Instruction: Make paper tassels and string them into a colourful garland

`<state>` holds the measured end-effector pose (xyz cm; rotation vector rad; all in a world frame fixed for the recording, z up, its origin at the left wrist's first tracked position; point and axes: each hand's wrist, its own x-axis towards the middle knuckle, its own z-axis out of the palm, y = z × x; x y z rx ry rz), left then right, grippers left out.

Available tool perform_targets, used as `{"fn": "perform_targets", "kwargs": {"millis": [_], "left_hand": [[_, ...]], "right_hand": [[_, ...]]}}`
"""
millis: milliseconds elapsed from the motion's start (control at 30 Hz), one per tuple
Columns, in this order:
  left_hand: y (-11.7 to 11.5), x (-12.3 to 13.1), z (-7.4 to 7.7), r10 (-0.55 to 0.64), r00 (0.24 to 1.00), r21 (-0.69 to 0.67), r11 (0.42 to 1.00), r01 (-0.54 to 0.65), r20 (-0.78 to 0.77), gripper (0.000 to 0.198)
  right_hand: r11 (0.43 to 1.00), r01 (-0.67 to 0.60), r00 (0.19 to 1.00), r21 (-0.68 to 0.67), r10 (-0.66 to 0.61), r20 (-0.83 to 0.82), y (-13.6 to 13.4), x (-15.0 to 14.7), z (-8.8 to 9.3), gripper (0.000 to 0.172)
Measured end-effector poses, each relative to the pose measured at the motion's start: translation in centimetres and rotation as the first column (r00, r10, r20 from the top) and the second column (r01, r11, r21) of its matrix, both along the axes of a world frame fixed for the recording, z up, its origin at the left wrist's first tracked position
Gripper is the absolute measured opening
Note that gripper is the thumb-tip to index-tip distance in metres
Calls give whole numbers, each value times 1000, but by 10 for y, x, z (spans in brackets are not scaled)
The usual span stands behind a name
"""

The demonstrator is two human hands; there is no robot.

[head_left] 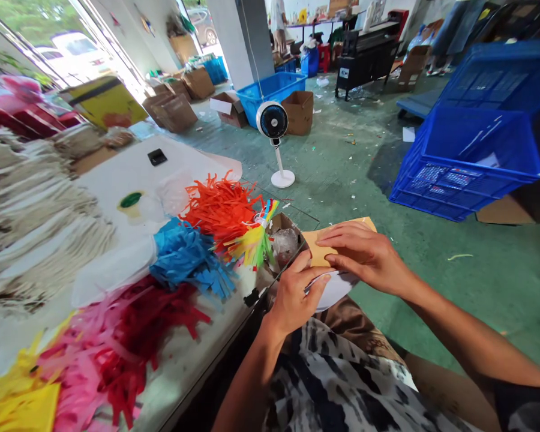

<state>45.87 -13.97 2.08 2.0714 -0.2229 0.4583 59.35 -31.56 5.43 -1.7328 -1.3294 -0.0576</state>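
Observation:
Above my lap, both hands are on a tan paper piece with a white piece with a curved edge below it. My left hand is closed at the near left side, thumb lying over the white piece. From the right, my right hand grips the tan piece, its fingers across the top and the thumb below. Just left of the hands, at the table edge, lie a multicoloured paper-strip tassel and a clear plastic-wrapped bundle. Whether the tan and white pieces are joined is hidden by my fingers.
Piles of orange, blue, red and yellow strips cover the table at left. A tape roll lies behind them. Ahead stands a white fan; a blue crate sits at right.

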Motion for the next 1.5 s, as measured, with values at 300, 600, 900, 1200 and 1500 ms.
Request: {"fn": "perform_targets", "kwargs": {"millis": [300, 600, 900, 1200, 1500], "left_hand": [[-6, 0, 3, -19, 995, 0, 1000, 19, 96, 26], [-6, -2, -4, -23, 992, 121, 993, 8, 128, 29], [-6, -3, -18, -51, 994, 153, 988, 35, 102, 32], [14, -4, -3, -136, 990, -24, 990, 136, -27, 26], [29, -4, 8, 23, 999, -75, 997, -20, 41, 22]], "right_hand": [[995, 22, 944, 98, -53, 325, -1, -2, -6, 26], [992, -124, 984, -5, 123, -126, -3, 4, 0, 13], [981, -114, 906, -155, 39, -421, 0, 10, 0, 29], [975, -34, 978, -222, -14, -210, -5, 18, 16, 46], [988, 60, 552, -139, -149, -821, -14, 47, 7, 42]]}}
